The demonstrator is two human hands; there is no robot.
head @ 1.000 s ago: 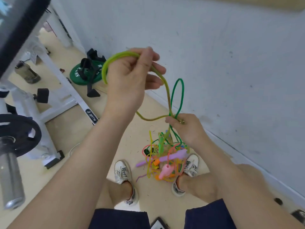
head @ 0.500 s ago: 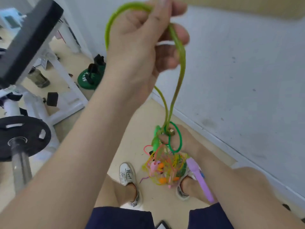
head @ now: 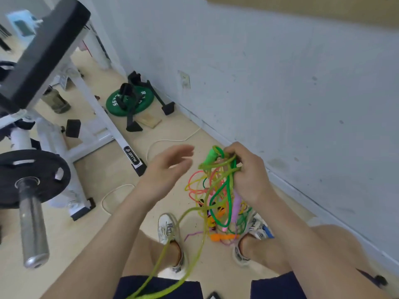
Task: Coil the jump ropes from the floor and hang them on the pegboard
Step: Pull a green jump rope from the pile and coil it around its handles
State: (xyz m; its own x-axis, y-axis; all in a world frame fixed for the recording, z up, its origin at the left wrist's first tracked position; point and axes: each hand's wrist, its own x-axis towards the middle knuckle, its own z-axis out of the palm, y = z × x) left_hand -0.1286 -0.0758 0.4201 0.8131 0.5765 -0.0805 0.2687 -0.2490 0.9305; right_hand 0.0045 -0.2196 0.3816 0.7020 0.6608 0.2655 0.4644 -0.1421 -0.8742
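My right hand (head: 248, 173) grips the top of a tangled bundle of jump ropes (head: 216, 195) in green, yellow, pink, orange and purple, held above my feet. A bright green handle (head: 210, 158) sticks out by my right fingers. A yellow-green rope (head: 172, 253) hangs loose from the bundle and falls past my left leg to the bottom edge. My left hand (head: 170, 167) hovers left of the bundle, fingers spread and relaxed, holding nothing. The lower edge of a tan board (head: 302, 9) shows high on the wall; I cannot tell if it is the pegboard.
A white weight bench frame (head: 101, 117) with a black pad and a barbell with a black plate (head: 32, 175) stand at the left. A green weight plate (head: 129, 102) and black stands lie by the grey wall (head: 280, 72). A white cable (head: 168, 140) snakes across the beige floor.
My left hand let go of the yellow-green loop it held raised and dropped down to the left of the bundle. The released rope now hangs toward my legs. The view tilted down.
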